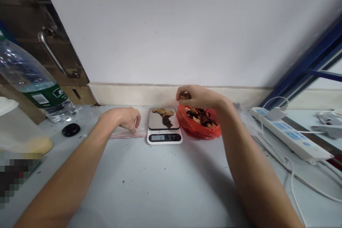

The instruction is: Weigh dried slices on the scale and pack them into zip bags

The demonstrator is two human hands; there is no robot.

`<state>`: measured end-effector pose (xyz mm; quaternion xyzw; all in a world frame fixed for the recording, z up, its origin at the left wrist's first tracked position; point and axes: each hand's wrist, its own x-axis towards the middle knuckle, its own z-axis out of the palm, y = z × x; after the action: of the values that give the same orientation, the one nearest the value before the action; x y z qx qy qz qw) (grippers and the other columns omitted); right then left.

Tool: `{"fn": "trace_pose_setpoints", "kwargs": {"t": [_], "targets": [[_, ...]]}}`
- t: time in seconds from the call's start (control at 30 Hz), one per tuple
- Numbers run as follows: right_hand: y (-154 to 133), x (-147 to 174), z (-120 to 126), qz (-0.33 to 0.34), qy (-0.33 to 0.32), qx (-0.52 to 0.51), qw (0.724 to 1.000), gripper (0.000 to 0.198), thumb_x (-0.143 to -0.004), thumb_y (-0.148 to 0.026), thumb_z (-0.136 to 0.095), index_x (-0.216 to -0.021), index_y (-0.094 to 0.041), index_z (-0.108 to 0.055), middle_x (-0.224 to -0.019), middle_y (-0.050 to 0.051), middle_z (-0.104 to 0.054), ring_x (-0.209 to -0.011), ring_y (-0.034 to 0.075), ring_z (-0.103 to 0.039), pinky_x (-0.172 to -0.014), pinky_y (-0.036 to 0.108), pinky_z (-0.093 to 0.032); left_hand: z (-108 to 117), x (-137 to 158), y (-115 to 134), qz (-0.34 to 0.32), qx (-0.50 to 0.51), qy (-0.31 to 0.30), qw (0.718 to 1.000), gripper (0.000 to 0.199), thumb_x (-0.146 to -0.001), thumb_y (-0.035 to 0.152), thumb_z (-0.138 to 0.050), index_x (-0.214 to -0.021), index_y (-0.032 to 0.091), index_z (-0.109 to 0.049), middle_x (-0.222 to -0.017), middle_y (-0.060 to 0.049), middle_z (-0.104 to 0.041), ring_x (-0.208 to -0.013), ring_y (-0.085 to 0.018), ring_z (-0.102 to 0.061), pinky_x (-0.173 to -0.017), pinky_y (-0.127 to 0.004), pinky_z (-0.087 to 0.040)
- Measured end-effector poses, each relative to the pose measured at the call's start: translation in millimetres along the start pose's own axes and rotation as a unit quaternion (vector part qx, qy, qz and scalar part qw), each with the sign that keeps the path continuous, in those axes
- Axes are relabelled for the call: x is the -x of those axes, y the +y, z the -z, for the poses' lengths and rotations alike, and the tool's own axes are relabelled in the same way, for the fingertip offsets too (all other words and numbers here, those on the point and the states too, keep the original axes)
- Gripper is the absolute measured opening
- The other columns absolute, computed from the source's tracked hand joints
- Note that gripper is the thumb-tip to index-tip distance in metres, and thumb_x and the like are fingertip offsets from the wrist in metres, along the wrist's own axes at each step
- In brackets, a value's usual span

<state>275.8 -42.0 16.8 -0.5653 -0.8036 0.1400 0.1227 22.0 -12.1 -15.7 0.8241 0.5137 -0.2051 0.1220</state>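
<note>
A white wall (176, 32) rises behind everything, and the grey table (160, 185) runs along its foot, scattered with small dark crumbs. At the left edge stands a large clear water bottle (34, 74) with a green label; on the right, a white power strip (291, 133) lies slantwise with plugs and cables. The red plastic bag (197, 130) sits open just right of the middle, filled with dried brown slices (201, 117). Just left of it, close against it, is the white kitchen scale (165, 137), its display lit with digits that look like 89. Beside the scale on its left, a clear flat bag (120, 134) lies on the table. The left hand (124, 118) is over that bag, fingers curled, thumb and forefinger near each other; whether they grip it I cannot tell. The right hand (197, 95), above the far side of the red bag, pinches a brown piece (185, 95). A round black cap (71, 129) lies near the bottle. On the scale's plate rest tan pieces (160, 111) and, touching them, a darker one (167, 122)
</note>
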Motion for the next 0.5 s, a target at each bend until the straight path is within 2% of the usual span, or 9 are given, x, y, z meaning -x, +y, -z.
{"fn": "trace_pose_setpoints", "kwargs": {"t": [0.1, 0.23, 0.4, 0.5], "targets": [[-13.7, -11.5, -16.6, 0.049, -0.044, -0.004, 0.998, 0.017, -0.081, -0.012, -0.060, -0.092, -0.021, -0.068, -0.089, 0.001, -0.071, -0.077, 0.015, -0.063, -0.066, 0.023, -0.044, -3.4, -2.5, -0.5, 0.006, 0.005, -0.002, 1.000, 0.022, -0.055, 0.019, -0.063, -0.076, 0.024, -0.070, -0.079, -0.004, -0.076, -0.072, -0.024, -0.067, -0.053, -0.028, -0.042], [-21.3, -24.0, -34.6, 0.055, -0.091, -0.005, 0.994, 0.025, -0.080, -0.010, -0.064, -0.102, -0.021, -0.071, -0.095, 0.004, -0.075, -0.084, 0.017, -0.067, -0.068, 0.024, -0.047, -4.0, -3.5, -2.8, 0.010, 0.006, -0.005, 1.000, 0.022, -0.054, 0.016, -0.058, -0.072, 0.024, -0.069, -0.075, -0.005, -0.075, -0.070, -0.024, -0.066, -0.052, -0.029, -0.042], [-17.5, -24.8, -37.1, 0.019, -0.083, -0.021, 0.996, 0.050, -0.077, -0.006, -0.064, -0.123, -0.026, -0.068, -0.119, 0.008, -0.073, -0.099, 0.020, -0.070, -0.076, 0.026, -0.051, 0.9, 1.0, -9.1, 0.006, 0.015, 0.004, 1.000, 0.022, -0.058, 0.016, -0.054, -0.074, 0.023, -0.066, -0.082, -0.005, -0.075, -0.073, -0.023, -0.065, -0.055, -0.028, -0.042], [-16.5, -20.3, -32.0, 0.000, -0.073, -0.028, 0.997, 0.049, -0.078, -0.008, -0.064, -0.124, -0.026, -0.069, -0.116, 0.008, -0.074, -0.099, 0.020, -0.070, -0.076, 0.026, -0.053, 6.2, 6.8, -16.0, -0.015, 0.029, 0.034, 0.999, 0.018, -0.062, 0.018, -0.054, -0.077, 0.023, -0.062, -0.081, -0.005, -0.073, -0.072, -0.022, -0.064, -0.055, -0.027, -0.041]]}}
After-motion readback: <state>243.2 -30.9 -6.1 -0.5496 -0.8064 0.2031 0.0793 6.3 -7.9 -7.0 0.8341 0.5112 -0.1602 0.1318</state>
